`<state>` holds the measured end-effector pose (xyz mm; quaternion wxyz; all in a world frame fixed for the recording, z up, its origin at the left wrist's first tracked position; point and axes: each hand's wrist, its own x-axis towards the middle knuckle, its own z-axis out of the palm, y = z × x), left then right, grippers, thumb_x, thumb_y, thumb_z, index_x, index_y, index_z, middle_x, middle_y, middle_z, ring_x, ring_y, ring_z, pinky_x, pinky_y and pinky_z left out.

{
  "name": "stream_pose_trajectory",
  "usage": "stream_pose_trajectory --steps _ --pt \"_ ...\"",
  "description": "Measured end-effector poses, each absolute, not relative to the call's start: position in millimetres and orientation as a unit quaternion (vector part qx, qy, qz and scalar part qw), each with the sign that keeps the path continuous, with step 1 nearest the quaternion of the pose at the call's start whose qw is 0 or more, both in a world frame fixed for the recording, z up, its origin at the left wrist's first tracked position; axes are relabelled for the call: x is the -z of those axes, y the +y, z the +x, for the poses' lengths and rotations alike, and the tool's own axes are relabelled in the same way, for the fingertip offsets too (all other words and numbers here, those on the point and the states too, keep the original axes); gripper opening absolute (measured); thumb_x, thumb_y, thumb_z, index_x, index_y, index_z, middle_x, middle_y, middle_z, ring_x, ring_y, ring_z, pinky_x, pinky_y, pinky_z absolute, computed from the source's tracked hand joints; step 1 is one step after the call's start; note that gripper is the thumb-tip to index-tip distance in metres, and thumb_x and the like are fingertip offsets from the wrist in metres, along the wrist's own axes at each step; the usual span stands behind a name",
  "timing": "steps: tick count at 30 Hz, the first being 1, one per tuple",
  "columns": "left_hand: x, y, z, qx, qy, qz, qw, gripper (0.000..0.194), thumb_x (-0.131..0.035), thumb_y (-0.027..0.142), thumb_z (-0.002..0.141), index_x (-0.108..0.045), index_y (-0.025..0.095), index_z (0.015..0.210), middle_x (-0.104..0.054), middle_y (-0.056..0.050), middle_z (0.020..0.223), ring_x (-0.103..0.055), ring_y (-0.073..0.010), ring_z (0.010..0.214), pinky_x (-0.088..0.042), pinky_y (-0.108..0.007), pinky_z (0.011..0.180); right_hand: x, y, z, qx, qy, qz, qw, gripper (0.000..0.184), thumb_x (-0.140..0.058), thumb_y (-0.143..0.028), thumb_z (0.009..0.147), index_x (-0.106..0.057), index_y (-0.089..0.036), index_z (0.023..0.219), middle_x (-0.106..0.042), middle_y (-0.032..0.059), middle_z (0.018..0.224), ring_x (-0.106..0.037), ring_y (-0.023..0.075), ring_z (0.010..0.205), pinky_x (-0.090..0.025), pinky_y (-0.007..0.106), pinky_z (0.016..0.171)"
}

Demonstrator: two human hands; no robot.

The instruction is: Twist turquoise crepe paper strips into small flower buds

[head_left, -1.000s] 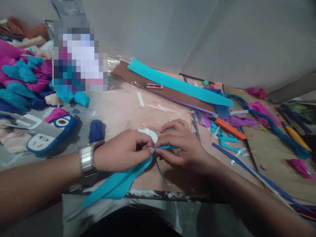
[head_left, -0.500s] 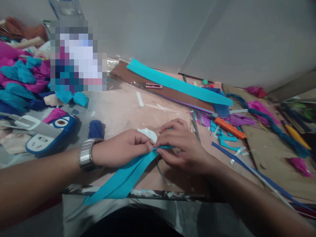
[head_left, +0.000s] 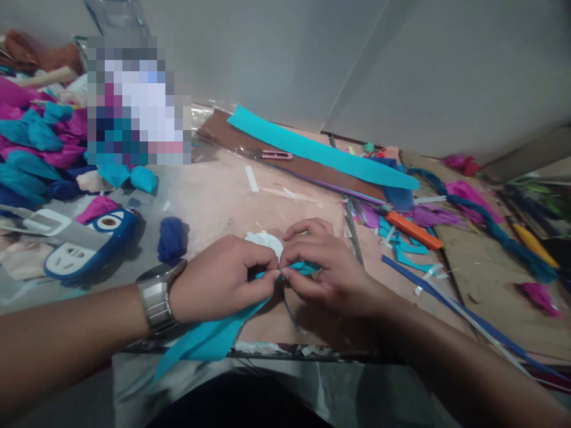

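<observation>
A turquoise crepe-paper strip (head_left: pixel 209 337) runs from the table's front edge up to my fingertips. My left hand (head_left: pixel 218 278), with a metal watch on the wrist, pinches the strip's upper end. My right hand (head_left: pixel 328 270) pinches the same end from the other side, fingertips touching the left hand's. A small white paper piece (head_left: pixel 266 240) lies on the table just behind both hands.
A long turquoise sheet (head_left: pixel 321 152) lies on brown card at the back. Pink scissors (head_left: pixel 275 156) rest beside it. An orange cutter (head_left: pixel 414 230), blue strips and purple scraps lie right. A dark blue paper ball (head_left: pixel 171 238) and a blue toy (head_left: pixel 87 245) sit left, by heaped crepe paper.
The hands drew slightly closer together and the strip bunched between the fingertips. Its free end shifted a little along the table edge.
</observation>
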<state>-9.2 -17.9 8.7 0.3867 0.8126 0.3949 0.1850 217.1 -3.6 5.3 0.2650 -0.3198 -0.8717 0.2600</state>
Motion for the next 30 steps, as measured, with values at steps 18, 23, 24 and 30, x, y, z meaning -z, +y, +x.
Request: stream_pose_trajectory --steps 18,23,24,30 --pt "-5.0 -18.9 -9.0 -0.148 0.342 0.887 0.272 0.031 -0.049 0.030 0.106 -0.068 0.017 0.085 -0.069 -0.001 0.075 -0.060 -0.0147 0.068 -0.032 -0.028 0.063 -7.7 -0.2 220.3 -0.293 -0.882 -0.306 0.207 0.012 -0.064 -0.013 0.088 -0.063 -0.023 0.083 -0.071 -0.0015 0.082 -0.057 0.0251 0.118 -0.029 0.049 0.109" --pt "-10.0 -18.2 -10.7 -0.157 0.370 0.840 0.364 0.028 -0.055 0.036 0.103 -0.071 0.017 0.091 -0.070 -0.001 0.078 -0.060 -0.0141 0.069 -0.037 -0.026 0.066 -7.7 0.2 221.1 -0.288 -0.878 -0.315 0.217 0.009 -0.065 -0.016 0.089 -0.064 -0.024 0.084 -0.072 0.0003 0.085 -0.057 0.0265 0.118 -0.032 0.049 0.107" --pt "-10.6 -17.6 -11.2 -0.163 0.373 0.831 0.379 0.027 -0.055 0.035 0.102 -0.070 0.017 0.089 -0.069 0.000 0.076 -0.059 -0.0134 0.068 -0.037 -0.025 0.066 -7.9 0.5 221.5 -0.284 -0.877 -0.320 0.220 0.008 -0.066 -0.017 0.090 -0.064 -0.024 0.085 -0.072 0.0003 0.086 -0.057 0.0266 0.118 -0.032 0.049 0.107" --pt "-9.9 -14.7 -11.0 -0.173 0.376 0.805 0.425 0.021 -0.059 0.029 0.096 -0.065 0.016 0.079 -0.059 0.004 0.067 -0.048 -0.0098 0.061 -0.033 -0.023 0.060 -7.3 1.0 222.6 -0.270 -0.887 -0.307 0.215 0.008 -0.069 -0.018 0.090 -0.066 -0.025 0.088 -0.073 0.0000 0.087 -0.057 0.0264 0.118 -0.031 0.049 0.109"
